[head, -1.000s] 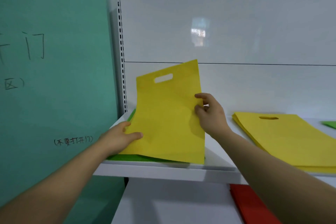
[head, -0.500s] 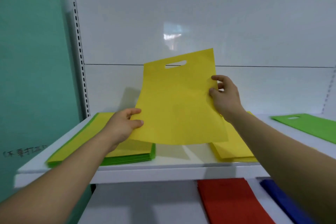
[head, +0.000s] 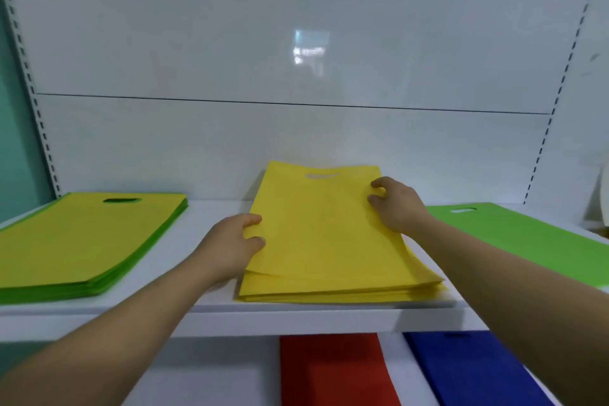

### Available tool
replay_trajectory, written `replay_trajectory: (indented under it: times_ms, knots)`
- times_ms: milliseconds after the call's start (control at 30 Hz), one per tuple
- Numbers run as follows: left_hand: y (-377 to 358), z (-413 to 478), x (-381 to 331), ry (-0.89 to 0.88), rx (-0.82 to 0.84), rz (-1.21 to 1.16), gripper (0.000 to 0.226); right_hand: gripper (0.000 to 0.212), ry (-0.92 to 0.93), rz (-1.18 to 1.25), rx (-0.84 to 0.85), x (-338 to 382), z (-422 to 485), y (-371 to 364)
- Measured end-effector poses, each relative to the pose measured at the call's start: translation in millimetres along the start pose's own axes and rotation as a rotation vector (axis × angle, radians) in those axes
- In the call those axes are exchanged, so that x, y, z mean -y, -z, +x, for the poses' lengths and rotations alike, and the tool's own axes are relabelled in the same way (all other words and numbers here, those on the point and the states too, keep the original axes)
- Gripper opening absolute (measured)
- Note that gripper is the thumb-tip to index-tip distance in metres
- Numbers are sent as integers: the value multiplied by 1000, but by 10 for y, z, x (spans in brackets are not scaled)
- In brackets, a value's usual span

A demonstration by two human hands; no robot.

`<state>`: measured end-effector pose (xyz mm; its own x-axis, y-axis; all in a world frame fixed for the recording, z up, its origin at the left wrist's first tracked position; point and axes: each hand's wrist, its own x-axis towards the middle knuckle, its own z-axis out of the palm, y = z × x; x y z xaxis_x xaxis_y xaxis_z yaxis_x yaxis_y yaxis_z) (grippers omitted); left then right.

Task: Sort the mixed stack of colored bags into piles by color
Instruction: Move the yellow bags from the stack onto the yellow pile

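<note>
Lowered onto the yellow pile (head: pixel 329 294), the bag (head: pixel 316 224) lies pinched between left grip (head: pixel 230 241) and right grip (head: pixel 397 204).

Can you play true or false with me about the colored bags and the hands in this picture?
1. The left hand and the right hand both hold the yellow bag. True.
2. The yellow bag is going onto the green pile. False: it lies over the yellow pile in the middle. The green pile is off to the right.
3. The mixed stack on the left has a yellow bag on top and green ones under it. True.
4. The red bags sit on the upper shelf. False: they are on the lower shelf, beside the blue bags.
</note>
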<state>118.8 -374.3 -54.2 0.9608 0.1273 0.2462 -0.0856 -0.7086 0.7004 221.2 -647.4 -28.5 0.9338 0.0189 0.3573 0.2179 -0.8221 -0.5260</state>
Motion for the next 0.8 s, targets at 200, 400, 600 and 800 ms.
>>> replay_trajectory:
  times_ms: [200, 400, 600, 800]
  knots:
    - [-170, -196, -23, -17, 106, 213, 63, 45, -15, -216, 217, -299, 31, -110]
    - [-125, -387, -195, -85, 338, 374, 119, 49, 22, -311, 302, -350, 89, -132]
    - [-107, -456, -220, -107, 313, 363, 128, 48, 52, -366, 341, -308, 66, -62]
    - [-110, -455, -258, -116, 311, 432, 71, 52, 57, -396, 359, -298, 78, -51]
